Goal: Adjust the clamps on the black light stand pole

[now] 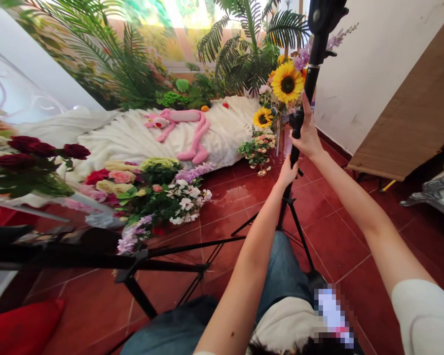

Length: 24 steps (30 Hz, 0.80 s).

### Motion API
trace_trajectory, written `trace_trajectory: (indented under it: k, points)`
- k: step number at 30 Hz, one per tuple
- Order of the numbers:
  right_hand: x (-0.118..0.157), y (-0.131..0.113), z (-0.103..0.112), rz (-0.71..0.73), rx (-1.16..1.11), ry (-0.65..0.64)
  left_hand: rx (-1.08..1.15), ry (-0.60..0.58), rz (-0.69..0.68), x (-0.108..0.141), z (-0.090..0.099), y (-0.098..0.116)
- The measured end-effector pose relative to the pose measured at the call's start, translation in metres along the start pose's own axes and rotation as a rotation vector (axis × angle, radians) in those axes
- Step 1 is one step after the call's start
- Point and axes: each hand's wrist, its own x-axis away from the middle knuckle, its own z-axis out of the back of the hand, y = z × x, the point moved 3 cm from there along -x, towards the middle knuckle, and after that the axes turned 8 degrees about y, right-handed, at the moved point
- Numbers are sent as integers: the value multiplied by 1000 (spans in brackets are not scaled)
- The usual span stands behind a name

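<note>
A black stand (312,81) rises in front of me, its pole running up to the top edge and its thin legs spread on the floor. Low on the pole, my left hand (288,172) is wrapped round it. Just above, my right hand (308,133) grips the same pole near a black knob (296,118), with one finger stretched up along the shaft. Behind the pole are yellow sunflowers (287,85) and purple blossoms. The top of the stand is cut off by the frame.
A second black tripod (163,266) lies across the lower left. Flowers (122,182) line a white cloth (229,128) bearing a pink plush toy (188,117). A brown panel (403,113) leans at the right near a silver ornate chair (436,190). A red cushion (18,328) is lower left.
</note>
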Motion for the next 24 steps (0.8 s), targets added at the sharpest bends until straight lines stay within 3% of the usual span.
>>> trace_trajectory:
  k: [5,13,18,24]
  points:
    - [15,4,-9,-31,49,91,69,-7,105,3,1,-1]
    - [34,32,-18,119,-86,-91,99,-3,156,1,-1,-2]
    - [44,34,-23,108,-46,-71,101,18,134,0,-1,-6]
    - [56,36,-22,57,-95,-138,91,19,106,2,-1,-11]
